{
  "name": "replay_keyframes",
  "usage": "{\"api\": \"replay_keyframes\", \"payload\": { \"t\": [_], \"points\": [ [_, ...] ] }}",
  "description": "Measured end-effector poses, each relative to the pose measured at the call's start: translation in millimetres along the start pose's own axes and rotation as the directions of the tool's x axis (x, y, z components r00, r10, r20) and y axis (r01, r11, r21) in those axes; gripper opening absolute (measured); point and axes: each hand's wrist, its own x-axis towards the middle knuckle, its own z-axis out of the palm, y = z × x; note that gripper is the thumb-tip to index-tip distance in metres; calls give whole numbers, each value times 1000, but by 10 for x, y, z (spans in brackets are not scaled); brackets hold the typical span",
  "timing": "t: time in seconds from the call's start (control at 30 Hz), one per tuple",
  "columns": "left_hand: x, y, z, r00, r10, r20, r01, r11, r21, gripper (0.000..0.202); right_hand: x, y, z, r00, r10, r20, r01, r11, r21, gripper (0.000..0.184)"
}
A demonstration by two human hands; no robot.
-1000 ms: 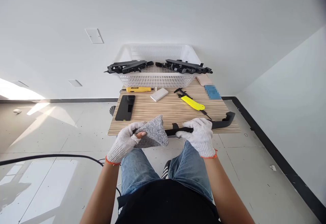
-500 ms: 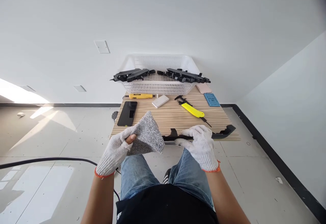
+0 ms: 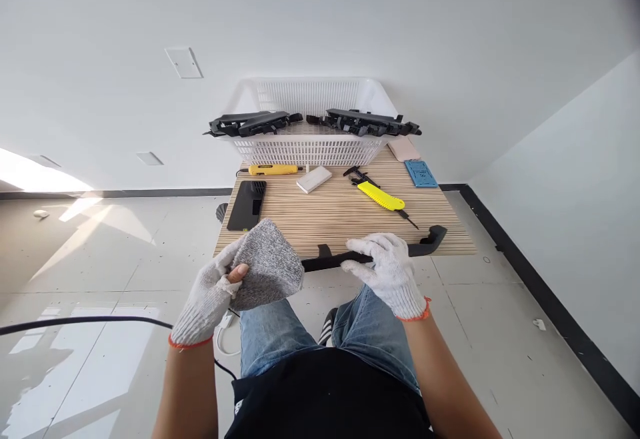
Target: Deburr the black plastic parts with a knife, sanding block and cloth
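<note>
My left hand [image 3: 213, 292], in a white knitted glove with the thumb tip bare, is closed on a folded grey cloth [image 3: 270, 262]. A long black plastic trim piece [image 3: 325, 262] runs along the table's near edge, its left end hidden behind the cloth. Whether my left fingers also grip that end cannot be seen. My right hand [image 3: 385, 272], gloved too, has its fingers above and thumb below the middle of the trim piece, in a loose grip. The curved right end [image 3: 433, 239] of the piece sticks out past my right hand.
A white plastic basket [image 3: 310, 151] with several black plastic parts [image 3: 370, 121] stands at the back. On the slatted table [image 3: 310, 219] lie a phone [image 3: 247, 206], yellow tool [image 3: 273, 170], white block [image 3: 314, 179], caliper [image 3: 357, 174], yellow-handled cutter [image 3: 381, 195] and blue pad [image 3: 421, 174]. A black cable [image 3: 100, 320] hangs left.
The trim piece has shifted left and its right end has swung slightly upward. My left hand and the cloth have moved left. My right fingers look looser round the piece. The view has tilted down.
</note>
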Motion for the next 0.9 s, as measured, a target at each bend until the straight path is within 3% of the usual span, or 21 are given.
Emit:
{"api": "replay_keyframes", "payload": {
  "t": [0.17, 0.3, 0.4, 0.53, 0.63, 0.8, 0.9],
  "points": [
    [4, -81, -128, 993, -1, -120, 4, 999, 32, 69, -62, 116, 74, 998, 40, 56, -37, 998, -52, 34],
    [23, -115, -229, 967, 19, -255, 22, 987, 158, 70, -182, 294, 68, 981, 186, 57, -177, 976, -130, 43],
    [43, -108, -250, 958, 24, -284, 47, 969, 241, 67, -273, 423, 35, 955, 296, 1, -290, 939, -182, 52],
    [76, -82, -209, 946, 46, -320, 77, 929, 361, 56, -329, 555, 9, 862, 500, -85, -507, 842, -185, 52],
    [109, -97, -177, 929, 56, -366, 123, 885, 449, 48, -329, 607, 34, 781, 618, -83, -624, 769, -141, 55],
    [145, -98, -133, 956, 59, -288, 109, 840, 531, 43, -225, 652, 104, 780, 611, -137, -622, 780, -64, 64],
    [156, -83, -137, 969, 50, -243, 108, 798, 593, 39, -79, 742, 132, 709, 661, -247, -690, 722, -50, 57]
  ]
}}
